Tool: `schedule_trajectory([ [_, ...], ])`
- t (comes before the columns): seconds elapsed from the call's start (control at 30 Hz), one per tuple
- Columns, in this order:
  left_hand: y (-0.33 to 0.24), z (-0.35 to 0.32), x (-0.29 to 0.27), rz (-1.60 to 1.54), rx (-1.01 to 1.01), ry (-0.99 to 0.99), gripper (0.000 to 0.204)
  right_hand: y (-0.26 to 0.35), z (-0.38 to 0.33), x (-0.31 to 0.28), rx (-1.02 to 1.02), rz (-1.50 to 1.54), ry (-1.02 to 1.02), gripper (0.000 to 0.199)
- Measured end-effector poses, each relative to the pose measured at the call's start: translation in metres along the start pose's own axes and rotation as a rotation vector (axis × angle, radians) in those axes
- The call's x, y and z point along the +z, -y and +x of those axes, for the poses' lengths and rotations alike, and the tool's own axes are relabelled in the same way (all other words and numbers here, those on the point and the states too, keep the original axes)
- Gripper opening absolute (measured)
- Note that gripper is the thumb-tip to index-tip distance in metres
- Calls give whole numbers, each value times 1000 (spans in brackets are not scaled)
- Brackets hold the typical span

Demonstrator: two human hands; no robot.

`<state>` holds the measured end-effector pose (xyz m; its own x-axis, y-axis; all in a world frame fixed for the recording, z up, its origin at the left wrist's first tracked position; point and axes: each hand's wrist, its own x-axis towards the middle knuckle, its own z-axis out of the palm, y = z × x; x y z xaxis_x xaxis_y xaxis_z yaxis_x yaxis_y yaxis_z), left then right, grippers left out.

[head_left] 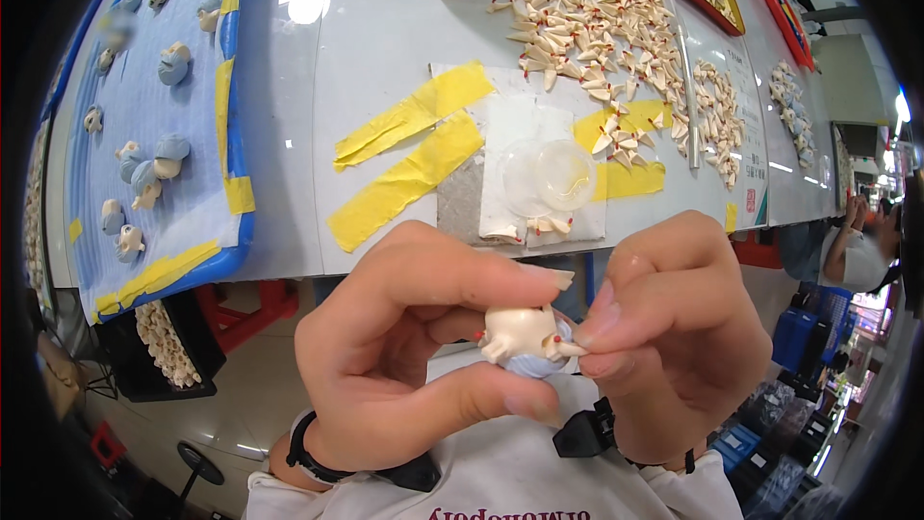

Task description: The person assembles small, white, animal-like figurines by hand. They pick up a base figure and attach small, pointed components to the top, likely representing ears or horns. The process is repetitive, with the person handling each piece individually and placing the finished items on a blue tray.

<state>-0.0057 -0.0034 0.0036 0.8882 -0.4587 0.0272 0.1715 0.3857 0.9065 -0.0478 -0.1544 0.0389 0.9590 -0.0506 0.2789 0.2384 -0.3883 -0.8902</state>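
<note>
Between the thumb and fingers of my left hand [375, 342] is a small cream-and-pale-blue doll head [518, 329], held just off the table's near edge. My right hand [679, 327] pinches a small cream pointed piece [570, 350] against the head's right side. A red spot shows where the piece meets the head, and another on the head's left side. Beyond my hands, a clear round plastic cup [564, 176] sits on a white board [500, 125], with a few red-tipped cream pieces [551, 225] at its near edge.
A large heap of red-tipped cream pieces [587, 19] covers the back right, beside a metal bar [692, 96]. Yellow tape strips [409, 178] lie on the table. To the left, a blue-rimmed tray [241, 231] carries several doll heads [174, 64]. Another person [847, 250] is far right.
</note>
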Motion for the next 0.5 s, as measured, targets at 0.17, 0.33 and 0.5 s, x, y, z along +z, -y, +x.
schedule_trajectory([
  [0.17,6,-1,-9,132,107,96,49,-5,-2,-7,-164,-242,-1,11],
  [0.33,6,-4,-8,175,106,79,50,-2,-1,-4,-235,-344,-40,13],
  [0.5,5,-5,-8,212,99,69,49,-5,2,-13,-207,-272,69,17],
])
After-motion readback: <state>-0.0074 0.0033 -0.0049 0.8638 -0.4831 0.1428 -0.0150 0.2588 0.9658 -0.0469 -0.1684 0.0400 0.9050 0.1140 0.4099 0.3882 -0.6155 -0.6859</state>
